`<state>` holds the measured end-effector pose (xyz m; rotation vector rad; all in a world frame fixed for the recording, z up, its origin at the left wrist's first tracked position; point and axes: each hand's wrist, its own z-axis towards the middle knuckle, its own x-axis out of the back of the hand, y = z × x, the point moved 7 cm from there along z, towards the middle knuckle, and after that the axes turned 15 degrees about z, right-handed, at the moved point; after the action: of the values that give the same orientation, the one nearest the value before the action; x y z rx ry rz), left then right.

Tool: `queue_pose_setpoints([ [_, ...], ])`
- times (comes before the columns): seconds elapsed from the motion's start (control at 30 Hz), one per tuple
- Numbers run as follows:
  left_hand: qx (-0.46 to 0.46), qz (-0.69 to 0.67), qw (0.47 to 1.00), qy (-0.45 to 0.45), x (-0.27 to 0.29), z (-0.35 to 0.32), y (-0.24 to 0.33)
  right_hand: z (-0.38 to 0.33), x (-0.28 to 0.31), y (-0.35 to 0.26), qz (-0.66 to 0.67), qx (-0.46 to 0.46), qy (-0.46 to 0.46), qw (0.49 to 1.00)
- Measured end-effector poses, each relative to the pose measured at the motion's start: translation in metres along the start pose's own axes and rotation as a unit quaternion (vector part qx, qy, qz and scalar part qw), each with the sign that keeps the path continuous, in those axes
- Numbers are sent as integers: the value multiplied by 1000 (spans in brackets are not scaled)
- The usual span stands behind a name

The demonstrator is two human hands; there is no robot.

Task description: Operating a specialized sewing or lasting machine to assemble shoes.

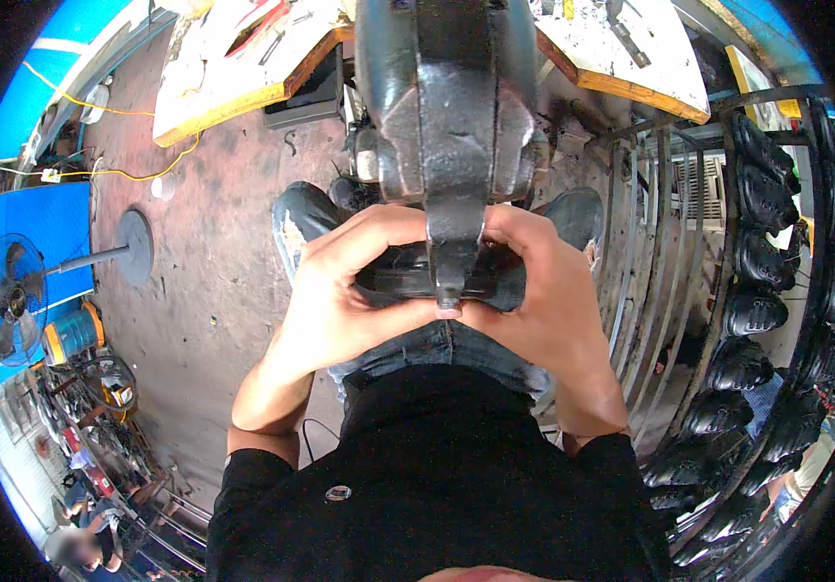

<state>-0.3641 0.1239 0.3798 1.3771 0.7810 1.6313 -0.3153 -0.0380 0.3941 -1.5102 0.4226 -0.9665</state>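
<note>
Both my hands are curled round a dark, glossy piece that looks like a black shoe [393,279], under the narrow tip of a heavy black machine head [458,145]. My left hand [332,289] grips its left side, thumb along the near edge. On the right side, my right hand [561,291] mirrors that hold. The thumb tips come close together just below the machine's tip. The machine's nose covers the middle of the shoe, so whether it touches the shoe cannot be told.
White worktables with wooden edges [233,114] flank the machine, tools on top. A metal rack [645,262] stands at right beside rows of black shoes [755,312]. A standing fan [12,296] is at left, near a yellow cable [136,177]. Another person [97,543] is at lower left.
</note>
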Motion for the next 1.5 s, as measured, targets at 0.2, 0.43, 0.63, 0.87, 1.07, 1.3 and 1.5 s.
queue_pose_setpoints([
  [0.2, 23, -85, 996, 29, -11, -8, -16, -16, 12, 45, 98, 143, 50, 984],
  [0.43, 26, -260, 964, 50, -32, -13, -32, -59, -18, 201, 346, -154, 26, 925],
  [0.63, 52, -315, 945, 66, -48, -21, -42, -75, 34, 224, 418, -198, 45, 886],
  [0.87, 121, -455, 876, 102, -76, -47, -70, -75, 97, 180, 273, -144, 75, 948],
  [1.07, 129, -478, 862, 111, -80, -48, -71, -76, 145, 136, 220, -44, 146, 964],
  [1.3, 196, -544, 807, 119, -83, -57, -85, -75, 176, 84, 135, 44, 144, 979],
  [1.5, 223, -645, 707, 183, -73, -54, -79, -77, 181, 82, 529, -93, 311, 784],
])
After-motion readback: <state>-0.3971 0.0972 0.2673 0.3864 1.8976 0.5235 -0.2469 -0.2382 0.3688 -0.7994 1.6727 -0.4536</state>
